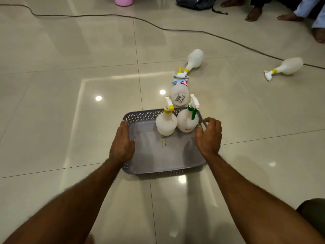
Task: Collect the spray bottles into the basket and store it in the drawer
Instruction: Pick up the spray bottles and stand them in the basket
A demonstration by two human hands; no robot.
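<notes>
A grey perforated basket (140,116) sits on the tiled floor in front of me. Two white spray bottles stand upright in its far end: one with a yellow collar (166,125) and one with a green trigger (187,121). My left hand (122,144) grips the basket's left rim, thumb inside. My right hand (209,135) curls over the right rim. Just beyond the basket a white bottle with a pink and blue nozzle (179,95) lies on the floor. Two more white bottles lie further off, one in the middle (194,59) and one at the right (290,66).
A dark cable (158,27) snakes across the floor behind the bottles. A pink container (123,0) and a dark bag (197,2) sit at the far edge. Other people's bare feet (254,14) are at the top right. No drawer is in view.
</notes>
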